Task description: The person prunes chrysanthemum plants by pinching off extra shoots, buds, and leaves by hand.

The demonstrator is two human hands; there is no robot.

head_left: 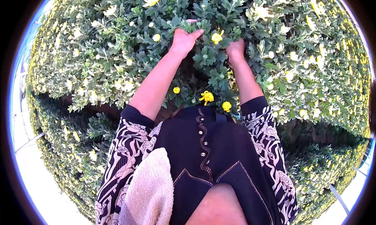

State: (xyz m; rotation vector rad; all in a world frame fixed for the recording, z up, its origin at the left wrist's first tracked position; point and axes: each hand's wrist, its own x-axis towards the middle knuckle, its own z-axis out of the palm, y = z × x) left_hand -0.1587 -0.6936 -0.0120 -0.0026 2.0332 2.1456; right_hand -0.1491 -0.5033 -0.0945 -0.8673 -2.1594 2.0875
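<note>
My left hand [185, 40] reaches into a chrysanthemum plant [205, 56] in the upper middle of the head view. Its thumb points right, a fingertip shows above, and chrysanthemum leaves [187, 27] lie between them; the hand looks curled around this leafy shoot. My right hand [235, 51] is pushed into the foliage to the right, its fingers hidden by leaves. Between both hands stands a yellow chrysanthemum bloom [216, 38], nearer the right hand and apart from it. Closer to my body are more yellow blooms [206, 97].
Dense rows of chrysanthemums [113, 48] with yellow flowers and pale buds spread around me. Dark gaps [319, 133] run between rows on both sides. A light towel [150, 186] hangs over my front. At the top right edge, a pale skin-toned shape is too cropped to identify.
</note>
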